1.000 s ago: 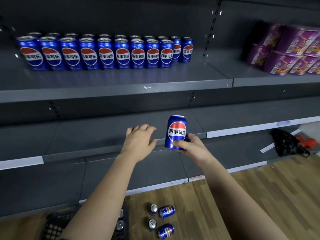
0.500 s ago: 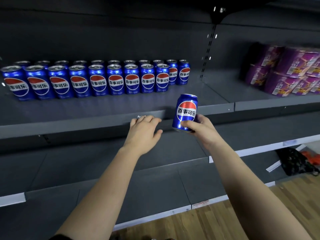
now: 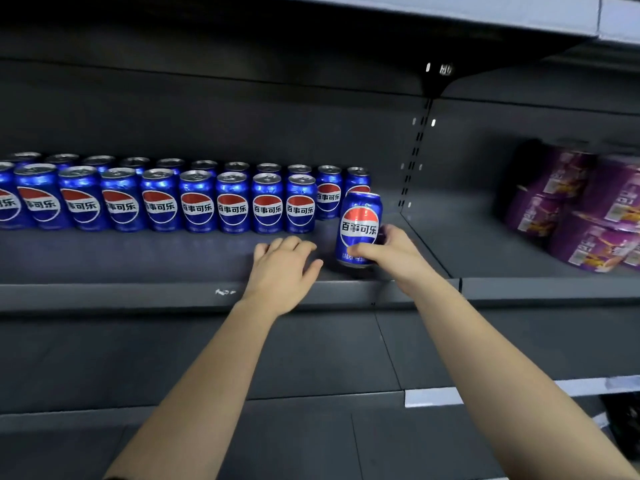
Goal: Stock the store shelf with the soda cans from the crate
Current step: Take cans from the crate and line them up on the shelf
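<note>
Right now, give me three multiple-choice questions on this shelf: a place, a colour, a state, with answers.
1. Where is the can in the right hand?
A. On the floor
B. By the right end of the rows of cans
C. Behind the back row
2. What colour are the boxes at the right?
A. Green
B. Yellow
C. Purple
3. How is the left hand?
A. Open, holding nothing
B. Gripping a can
C. Gripping a box
Answers: 1 B, it is just in front of their right end; 2 C, purple wrapping; 3 A, it is relaxed, holding nothing.
</note>
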Action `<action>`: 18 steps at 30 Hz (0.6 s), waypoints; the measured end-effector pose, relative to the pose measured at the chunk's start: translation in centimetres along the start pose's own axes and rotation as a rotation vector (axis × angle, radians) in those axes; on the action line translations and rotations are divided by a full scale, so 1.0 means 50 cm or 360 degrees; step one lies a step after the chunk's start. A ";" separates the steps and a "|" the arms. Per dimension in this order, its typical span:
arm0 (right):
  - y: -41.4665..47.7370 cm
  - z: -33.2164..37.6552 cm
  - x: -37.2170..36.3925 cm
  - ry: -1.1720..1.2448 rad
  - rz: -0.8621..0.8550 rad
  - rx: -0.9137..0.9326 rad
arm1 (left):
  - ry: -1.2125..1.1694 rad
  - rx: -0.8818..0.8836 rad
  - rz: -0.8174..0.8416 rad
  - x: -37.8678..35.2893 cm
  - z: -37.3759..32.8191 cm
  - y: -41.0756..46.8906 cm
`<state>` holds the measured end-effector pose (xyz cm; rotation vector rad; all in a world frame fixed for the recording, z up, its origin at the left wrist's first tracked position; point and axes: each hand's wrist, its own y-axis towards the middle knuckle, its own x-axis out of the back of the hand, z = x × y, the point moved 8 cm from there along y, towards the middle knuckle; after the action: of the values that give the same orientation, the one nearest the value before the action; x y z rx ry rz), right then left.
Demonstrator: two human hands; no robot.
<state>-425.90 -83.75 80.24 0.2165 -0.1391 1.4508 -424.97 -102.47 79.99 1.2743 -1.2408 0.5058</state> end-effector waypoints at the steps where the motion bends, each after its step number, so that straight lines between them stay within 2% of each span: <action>1: 0.011 -0.003 0.002 -0.0027 0.0031 0.0006 | 0.0018 0.0032 0.0012 -0.008 -0.002 0.007; 11: 0.115 -0.049 0.005 -0.0101 0.0150 0.0065 | 0.0081 0.0270 0.0053 -0.043 0.010 0.068; 18: 0.163 -0.040 -0.023 -0.0394 0.0191 0.0217 | 0.0145 0.0340 0.0039 -0.060 0.020 0.086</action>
<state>-434.18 -83.54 78.55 0.5069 -0.2580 1.5510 -430.06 -101.10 78.99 1.3997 -1.1504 0.7216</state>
